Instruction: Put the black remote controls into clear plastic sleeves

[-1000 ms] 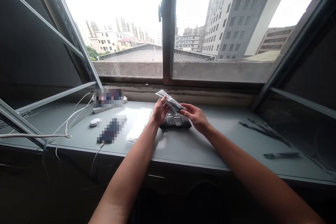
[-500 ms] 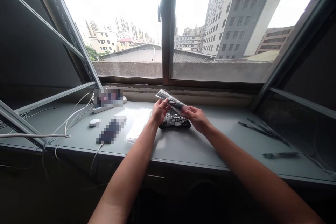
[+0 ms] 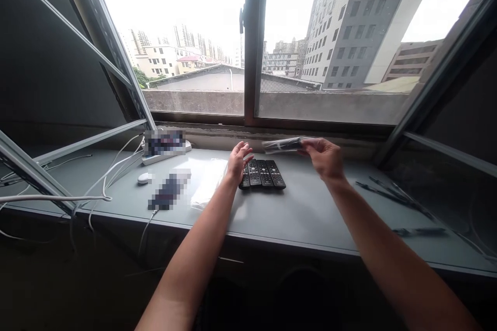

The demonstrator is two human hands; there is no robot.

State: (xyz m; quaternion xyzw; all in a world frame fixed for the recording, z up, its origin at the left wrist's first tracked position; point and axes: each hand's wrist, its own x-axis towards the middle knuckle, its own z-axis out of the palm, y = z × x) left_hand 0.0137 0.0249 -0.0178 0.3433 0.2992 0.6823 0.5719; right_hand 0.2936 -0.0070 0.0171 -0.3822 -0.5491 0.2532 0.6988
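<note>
My right hand [image 3: 324,158] grips one end of a dark remote in a clear plastic sleeve [image 3: 285,145], held up above the table and blurred by motion. My left hand [image 3: 237,161] is raised with its fingers apart and holds nothing. Just beyond and below it, several black remotes [image 3: 267,175] lie side by side on the grey table; my left hand covers part of the leftmost one. Flat on the table, left of my left hand, are clear plastic sleeves [image 3: 205,189].
A power strip [image 3: 166,152] with white cables stands at the back left, near a small white round object [image 3: 143,179] and a pixelated device [image 3: 166,194] on a cable. Dark pens or tools [image 3: 419,231] lie at the right. Metal frames flank the window.
My left hand has let go of the sleeved remote. My right hand has carried it to the right, and it now lies more level. The camera view has shifted slightly.
</note>
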